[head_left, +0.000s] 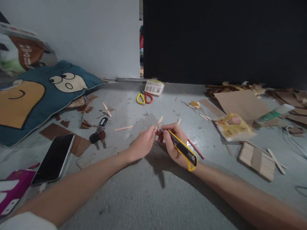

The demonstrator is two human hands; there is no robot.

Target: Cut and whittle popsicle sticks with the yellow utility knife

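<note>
My right hand [173,144] is closed around a yellow and black utility knife [183,149], with the blade end pointing up and left toward my other hand. My left hand [142,144] pinches a short wooden craft stick [159,121] right at the knife's tip. Both hands meet above the grey floor [144,191] in the middle of the view. A red pencil [195,149] lies on the floor just under my right hand.
A phone [54,158] and a key bunch [98,134] lie to the left, yellow and red scissors [144,97] farther back. A glued stick panel [256,159], a yellow packet [233,126], a glue tube [274,114] and cardboard sheets [242,102] sit on the right. A blue cushion [35,95] lies at far left.
</note>
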